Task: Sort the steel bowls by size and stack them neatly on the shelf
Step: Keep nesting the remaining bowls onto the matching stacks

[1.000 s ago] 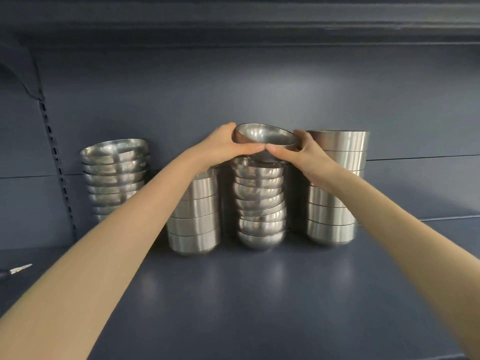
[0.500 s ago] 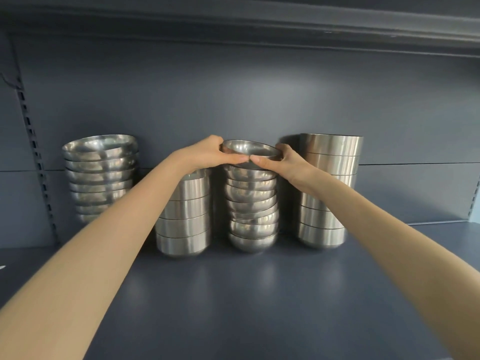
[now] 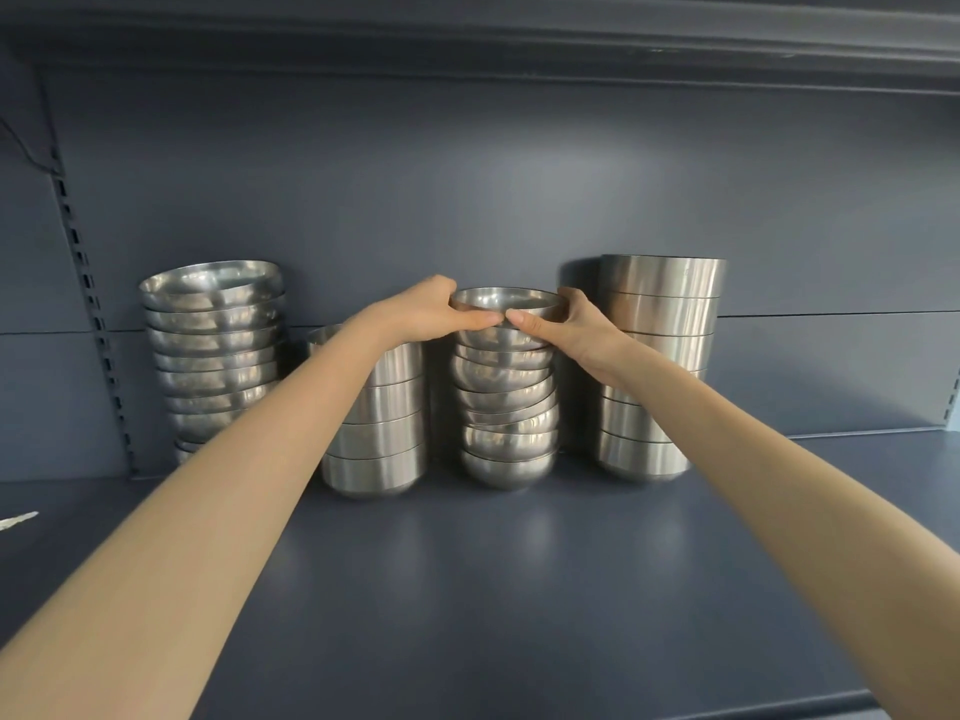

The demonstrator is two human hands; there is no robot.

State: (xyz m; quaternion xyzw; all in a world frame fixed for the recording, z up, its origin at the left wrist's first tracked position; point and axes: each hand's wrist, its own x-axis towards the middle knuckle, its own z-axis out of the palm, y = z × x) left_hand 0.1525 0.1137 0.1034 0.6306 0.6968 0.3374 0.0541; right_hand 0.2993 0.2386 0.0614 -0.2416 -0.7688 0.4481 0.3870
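Observation:
A small round steel bowl point(image 3: 506, 300) sits on top of the middle stack of small round bowls point(image 3: 506, 407). My left hand point(image 3: 421, 310) grips its left rim, and my right hand point(image 3: 563, 327) grips its right rim. The two thumbs nearly meet at the bowl's front. A stack of wide shallow bowls point(image 3: 213, 350) stands at the far left. Two stacks of straight-sided bowls stand on either side of the middle stack, one on its left point(image 3: 379, 423) and a taller one on its right point(image 3: 660, 330). All stand on the dark blue shelf point(image 3: 493, 589).
The shelf's back panel point(image 3: 467, 200) rises right behind the stacks, and the upper shelf edge point(image 3: 519, 39) overhangs above. A slotted upright point(image 3: 85, 304) runs down the left side. A small pale object point(image 3: 18, 519) lies at the left edge.
Both hands have lowered the small bowl onto the middle stack, where it now sits closer to the bowl beneath. The view has shifted slightly.

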